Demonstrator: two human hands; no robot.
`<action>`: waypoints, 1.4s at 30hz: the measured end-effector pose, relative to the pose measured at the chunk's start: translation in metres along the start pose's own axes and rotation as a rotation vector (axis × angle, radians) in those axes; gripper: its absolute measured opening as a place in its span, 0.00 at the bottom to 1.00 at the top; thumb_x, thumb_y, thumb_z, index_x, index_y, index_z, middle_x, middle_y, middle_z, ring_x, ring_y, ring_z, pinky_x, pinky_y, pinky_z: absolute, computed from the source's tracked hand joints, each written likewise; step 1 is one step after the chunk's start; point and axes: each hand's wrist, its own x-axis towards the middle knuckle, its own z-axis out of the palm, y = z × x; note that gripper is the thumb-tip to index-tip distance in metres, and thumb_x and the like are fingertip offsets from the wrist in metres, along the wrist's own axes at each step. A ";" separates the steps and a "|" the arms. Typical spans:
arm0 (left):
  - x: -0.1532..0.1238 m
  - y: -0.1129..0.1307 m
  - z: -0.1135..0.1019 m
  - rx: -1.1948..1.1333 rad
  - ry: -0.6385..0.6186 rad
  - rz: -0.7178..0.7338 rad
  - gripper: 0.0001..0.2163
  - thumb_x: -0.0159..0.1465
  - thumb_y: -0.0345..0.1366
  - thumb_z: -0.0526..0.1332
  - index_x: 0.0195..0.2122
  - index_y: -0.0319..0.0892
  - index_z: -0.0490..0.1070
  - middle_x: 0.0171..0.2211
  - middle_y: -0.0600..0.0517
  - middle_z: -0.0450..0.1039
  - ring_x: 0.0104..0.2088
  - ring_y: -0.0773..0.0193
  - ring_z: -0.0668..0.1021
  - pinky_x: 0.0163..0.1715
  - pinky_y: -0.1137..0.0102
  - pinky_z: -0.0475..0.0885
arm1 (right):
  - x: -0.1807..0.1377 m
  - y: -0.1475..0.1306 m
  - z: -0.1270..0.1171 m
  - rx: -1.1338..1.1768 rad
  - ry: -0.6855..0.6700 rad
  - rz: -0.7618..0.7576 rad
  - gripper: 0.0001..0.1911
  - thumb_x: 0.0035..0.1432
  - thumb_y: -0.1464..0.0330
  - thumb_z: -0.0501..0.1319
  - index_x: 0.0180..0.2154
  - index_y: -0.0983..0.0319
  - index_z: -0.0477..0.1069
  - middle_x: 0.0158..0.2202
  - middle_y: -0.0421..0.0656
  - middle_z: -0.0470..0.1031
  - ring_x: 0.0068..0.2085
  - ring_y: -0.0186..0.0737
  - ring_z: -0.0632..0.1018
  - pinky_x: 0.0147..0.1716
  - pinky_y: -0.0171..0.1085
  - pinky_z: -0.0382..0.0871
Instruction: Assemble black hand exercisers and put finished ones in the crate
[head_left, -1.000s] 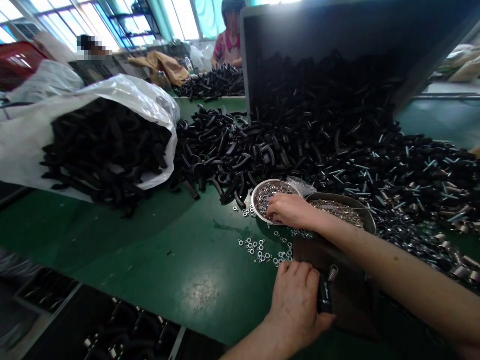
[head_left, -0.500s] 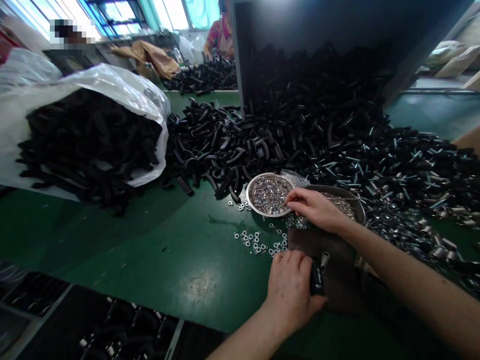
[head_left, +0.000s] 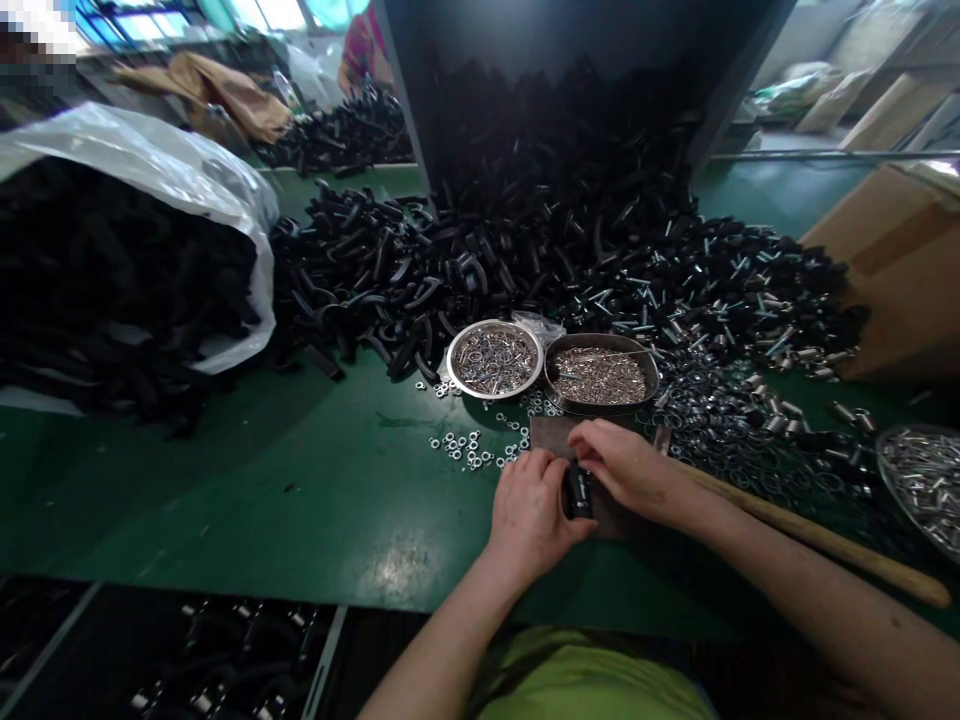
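Note:
My left hand is closed round a short black part over a dark metal plate on the green table. My right hand has its fingers pinched at the top of that same black part, touching it. Whatever small piece the fingertips carry is hidden. Just beyond the hands stand a round steel bowl of washers and a darker bowl of small silver nuts. Loose washers lie scattered on the table left of the plate.
A big heap of black curved parts spills from a tilted dark bin. A white sack of black parts lies left. A wooden handle, a cardboard box and another steel bowl are right. A person sits at the far end.
My right hand left the washer bowl and came back to the black part in my left hand. The view swung right, bringing the cardboard box and right-hand bowl into sight.

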 end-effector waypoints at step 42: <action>-0.002 -0.012 -0.018 -1.456 0.058 -0.493 0.24 0.49 0.40 0.69 0.48 0.41 0.72 0.41 0.47 0.72 0.38 0.60 0.75 0.36 0.67 0.74 | 0.045 0.068 -0.064 -0.254 0.276 0.348 0.13 0.57 0.69 0.51 0.39 0.64 0.71 0.34 0.48 0.78 0.33 0.40 0.76 0.34 0.38 0.67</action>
